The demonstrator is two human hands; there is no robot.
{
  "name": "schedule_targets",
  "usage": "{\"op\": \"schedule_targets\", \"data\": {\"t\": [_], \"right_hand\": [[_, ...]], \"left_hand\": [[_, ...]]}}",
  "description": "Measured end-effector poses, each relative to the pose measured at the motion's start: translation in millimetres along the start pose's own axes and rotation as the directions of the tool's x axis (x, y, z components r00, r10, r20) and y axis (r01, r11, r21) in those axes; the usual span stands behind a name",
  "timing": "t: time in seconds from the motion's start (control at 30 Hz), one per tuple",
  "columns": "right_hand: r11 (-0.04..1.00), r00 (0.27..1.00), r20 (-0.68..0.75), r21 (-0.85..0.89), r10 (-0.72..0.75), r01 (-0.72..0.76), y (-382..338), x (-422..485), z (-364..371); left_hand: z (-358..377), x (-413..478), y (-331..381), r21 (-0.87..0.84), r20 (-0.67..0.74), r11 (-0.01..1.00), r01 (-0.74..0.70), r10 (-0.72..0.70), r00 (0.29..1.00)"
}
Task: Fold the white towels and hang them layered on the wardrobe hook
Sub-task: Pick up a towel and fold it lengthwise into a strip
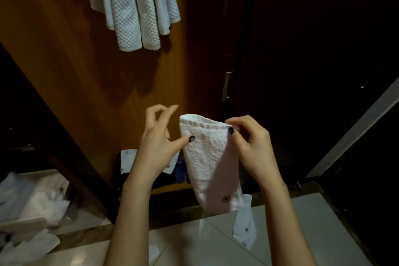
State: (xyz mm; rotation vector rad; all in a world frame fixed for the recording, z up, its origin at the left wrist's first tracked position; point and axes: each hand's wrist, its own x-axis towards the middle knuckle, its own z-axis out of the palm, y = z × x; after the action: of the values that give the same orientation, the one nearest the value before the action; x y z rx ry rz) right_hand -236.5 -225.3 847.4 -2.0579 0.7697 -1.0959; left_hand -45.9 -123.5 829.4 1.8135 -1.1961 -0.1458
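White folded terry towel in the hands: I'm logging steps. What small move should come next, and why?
Probably the left hand should pinch the upper left corner of the white folded terry towel: only its thumb touches there, while the right hand pinches the other corner, and white waffle towels hang above.

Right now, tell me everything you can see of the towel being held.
The towel is white, nubbly terry cloth with a ribbed hem along its top edge and a small dark mark near the bottom. Folded narrow, it hangs in the air before the wardrobe. The right hand pinches its top right corner; the left hand touches its left side with the thumb.
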Motion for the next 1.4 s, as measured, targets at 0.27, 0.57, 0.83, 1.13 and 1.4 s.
{"op": "schedule_targets", "data": {"t": [0.27,0.57,0.83,1.13,1.4], "right_hand": [[0.999,0.976,0.215,0.001,-0.036,0.036,-6,-5,-8],[0.972,0.966,0.143,-0.120,0.217,-0.201,8,-15,-14],[0.953,0.963,0.135,0.160,0.235,-0.255,4,-15,-25],[0.888,0.950,0.273,0.383,0.154,-0.254,-6,-11,-13],[0.878,0.934,0.316,0.385,0.164,-0.284,-13,-4,-4]], "left_hand": [[16,2,12,-0.092,0.378,0.994,-0.064,0.095,0.921],[21,-3,10,-0.016,0.340,0.995,-0.094,0.093,0.936],[15,-9,37,-0.341,0.262,0.928,-0.152,0.249,0.932],[15,-11,44,-0.294,0.287,0.943,-0.153,0.240,0.927],[5,-8,43,-0.412,0.283,0.901,-0.137,0.270,0.920]]}}
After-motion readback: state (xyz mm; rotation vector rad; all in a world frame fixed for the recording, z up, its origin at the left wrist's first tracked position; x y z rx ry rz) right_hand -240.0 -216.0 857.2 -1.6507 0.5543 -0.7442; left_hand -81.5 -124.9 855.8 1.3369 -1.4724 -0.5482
